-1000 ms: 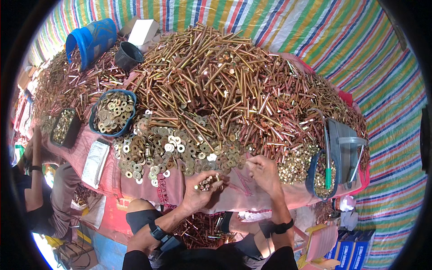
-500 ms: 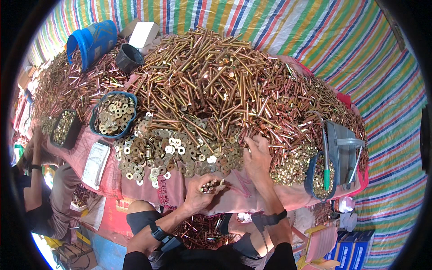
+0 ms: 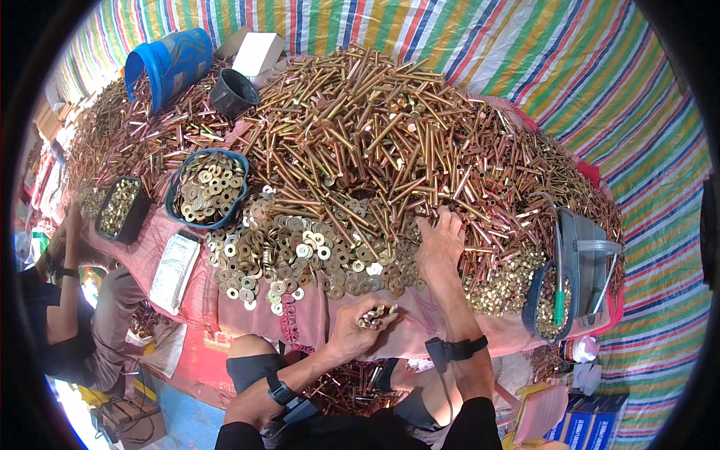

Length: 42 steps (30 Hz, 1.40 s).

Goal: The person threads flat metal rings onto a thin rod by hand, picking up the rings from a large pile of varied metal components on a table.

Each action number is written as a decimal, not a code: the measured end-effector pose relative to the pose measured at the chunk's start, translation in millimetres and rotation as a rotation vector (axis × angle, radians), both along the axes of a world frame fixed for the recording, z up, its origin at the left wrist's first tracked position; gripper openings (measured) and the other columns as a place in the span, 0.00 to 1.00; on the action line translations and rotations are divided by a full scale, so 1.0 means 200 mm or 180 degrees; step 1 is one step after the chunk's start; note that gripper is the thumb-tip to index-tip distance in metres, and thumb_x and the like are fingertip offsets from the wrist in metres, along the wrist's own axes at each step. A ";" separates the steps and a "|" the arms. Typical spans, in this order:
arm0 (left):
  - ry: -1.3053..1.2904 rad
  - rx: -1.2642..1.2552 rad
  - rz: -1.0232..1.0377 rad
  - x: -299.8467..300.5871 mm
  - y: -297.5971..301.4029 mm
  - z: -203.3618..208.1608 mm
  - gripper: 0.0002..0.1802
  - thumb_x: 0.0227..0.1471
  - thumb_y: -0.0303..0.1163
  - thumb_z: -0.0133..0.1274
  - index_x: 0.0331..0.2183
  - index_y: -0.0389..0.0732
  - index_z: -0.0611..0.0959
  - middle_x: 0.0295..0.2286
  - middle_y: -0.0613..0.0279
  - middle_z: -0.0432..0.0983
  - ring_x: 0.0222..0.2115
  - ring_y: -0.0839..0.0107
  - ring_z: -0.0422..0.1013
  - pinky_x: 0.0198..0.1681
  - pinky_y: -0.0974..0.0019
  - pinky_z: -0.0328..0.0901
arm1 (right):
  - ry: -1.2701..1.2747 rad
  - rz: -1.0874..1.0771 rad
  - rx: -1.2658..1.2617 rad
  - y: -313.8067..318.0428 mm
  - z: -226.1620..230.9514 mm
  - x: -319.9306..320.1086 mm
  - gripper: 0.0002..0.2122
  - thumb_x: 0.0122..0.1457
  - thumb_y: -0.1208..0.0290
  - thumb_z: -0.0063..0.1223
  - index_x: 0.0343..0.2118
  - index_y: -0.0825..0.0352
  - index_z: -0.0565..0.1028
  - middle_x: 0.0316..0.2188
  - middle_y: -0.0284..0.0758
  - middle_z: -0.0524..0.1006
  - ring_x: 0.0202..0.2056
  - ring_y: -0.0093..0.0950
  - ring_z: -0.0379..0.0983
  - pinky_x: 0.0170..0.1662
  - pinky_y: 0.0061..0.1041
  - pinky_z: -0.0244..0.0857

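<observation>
While the left hand (image 3: pixel 358 330) clasps metal rods (image 3: pixel 371 320) by the bench (image 3: pixel 480 328) front edge, the right hand (image 3: pixel 441 251) meets the bolt heap (image 3: pixel 382 135), its grip unclear.

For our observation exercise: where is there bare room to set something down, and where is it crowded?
Bare pink cloth shows between the left hand and right forearm, and between that hand and the washers. Another patch separates the silver packet from the dark tray. Bolts crowd the area behind; at right, brassy nuts press up to the blue tub.

Coppery bolts (image 3: pixel 352 139), rainbow-striped tarp (image 3: pixel 652 225)
</observation>
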<state>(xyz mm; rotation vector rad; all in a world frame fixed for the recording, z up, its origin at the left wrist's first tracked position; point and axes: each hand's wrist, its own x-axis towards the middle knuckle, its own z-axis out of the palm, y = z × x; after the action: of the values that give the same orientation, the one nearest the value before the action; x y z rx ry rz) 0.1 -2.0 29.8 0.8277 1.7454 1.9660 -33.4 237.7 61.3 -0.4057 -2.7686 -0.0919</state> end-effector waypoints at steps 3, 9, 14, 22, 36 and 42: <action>-0.0095 0.0111 0.0012 -0.01 0.00 0.01 0.10 0.59 0.21 0.63 0.43 0.35 0.84 0.35 0.62 0.80 0.35 0.76 0.74 0.39 0.70 0.69 | -0.0085 -0.0016 -0.0120 0.01 0.02 0.03 0.20 0.53 0.81 0.53 0.48 0.57 0.80 0.62 0.49 0.65 0.63 0.50 0.59 0.59 0.49 0.60; -0.0101 -0.0024 0.0102 0.00 0.01 -0.01 0.10 0.58 0.22 0.64 0.43 0.35 0.83 0.35 0.63 0.80 0.35 0.77 0.74 0.40 0.70 0.69 | 0.0354 0.0307 -0.0578 0.10 -0.01 0.12 0.19 0.47 0.84 0.58 0.42 0.56 0.81 0.59 0.43 0.70 0.59 0.47 0.66 0.57 0.45 0.64; -0.0062 0.0062 0.0166 0.00 0.01 -0.02 0.11 0.59 0.28 0.64 0.43 0.37 0.85 0.32 0.61 0.79 0.32 0.77 0.74 0.36 0.70 0.69 | 0.0993 0.0532 -0.0804 0.12 -0.03 0.19 0.12 0.53 0.79 0.65 0.42 0.63 0.84 0.43 0.39 0.80 0.47 0.38 0.75 0.50 0.34 0.71; -0.0280 0.0136 0.0123 0.01 0.02 -0.05 0.12 0.58 0.24 0.64 0.45 0.37 0.85 0.35 0.65 0.81 0.34 0.79 0.73 0.38 0.71 0.69 | 0.1791 0.0228 -0.4458 0.09 0.12 0.37 0.13 0.68 0.70 0.60 0.50 0.71 0.78 0.35 0.35 0.82 0.32 0.21 0.79 0.35 0.19 0.72; 0.0145 -0.0035 0.0317 0.01 0.01 -0.02 0.11 0.58 0.23 0.64 0.44 0.36 0.85 0.34 0.64 0.82 0.35 0.79 0.75 0.39 0.71 0.71 | 0.0026 -0.0179 -0.2950 0.06 0.07 0.49 0.11 0.63 0.68 0.58 0.40 0.71 0.83 0.31 0.36 0.84 0.29 0.26 0.77 0.34 0.27 0.70; -0.0019 0.0047 0.0311 0.01 0.02 -0.07 0.11 0.57 0.23 0.65 0.43 0.36 0.85 0.33 0.64 0.82 0.33 0.80 0.75 0.37 0.71 0.70 | 0.0140 0.0123 -0.1888 0.00 -0.08 0.46 0.14 0.60 0.68 0.65 0.46 0.70 0.83 0.37 0.48 0.84 0.37 0.42 0.82 0.43 0.37 0.73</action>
<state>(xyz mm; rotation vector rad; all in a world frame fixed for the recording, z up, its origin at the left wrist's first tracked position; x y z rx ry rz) 2.6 2.0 16.2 0.7539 1.8015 2.0435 59.0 238.2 45.4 -0.4858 -2.7117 0.7506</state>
